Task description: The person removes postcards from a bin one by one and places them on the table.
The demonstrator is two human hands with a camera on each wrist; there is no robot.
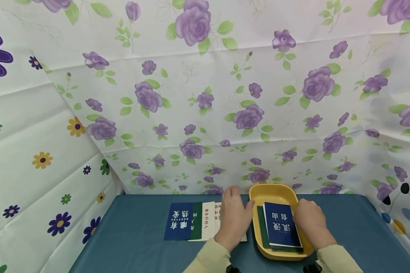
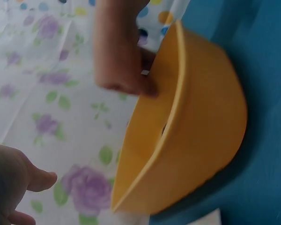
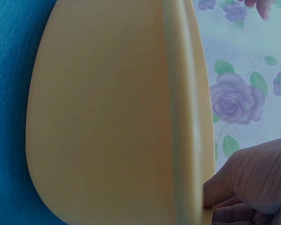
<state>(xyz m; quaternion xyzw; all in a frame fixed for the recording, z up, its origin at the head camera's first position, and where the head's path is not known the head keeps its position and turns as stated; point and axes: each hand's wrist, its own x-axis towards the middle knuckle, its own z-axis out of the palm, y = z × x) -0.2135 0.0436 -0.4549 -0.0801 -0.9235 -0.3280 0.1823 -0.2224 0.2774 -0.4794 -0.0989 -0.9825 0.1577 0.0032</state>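
A yellow tray holds a small stack of booklets, with a blue booklet on top and a green one under it. My right hand dips over the tray's right side with curled fingers at the blue booklet's edge. In the right wrist view the rim hides its fingertips, and I cannot tell whether they pinch the booklet. My left hand is over the right end of a fanned row of booklets, fingers extended and thumb apart. In the left wrist view its thumb stands away from the tray.
The row's left end is another blue booklet, overlapping green and cream ones. A blue-green cloth covers the table. Purple-flowered sheeting rises right behind it, with more patterned sheeting along the left side.
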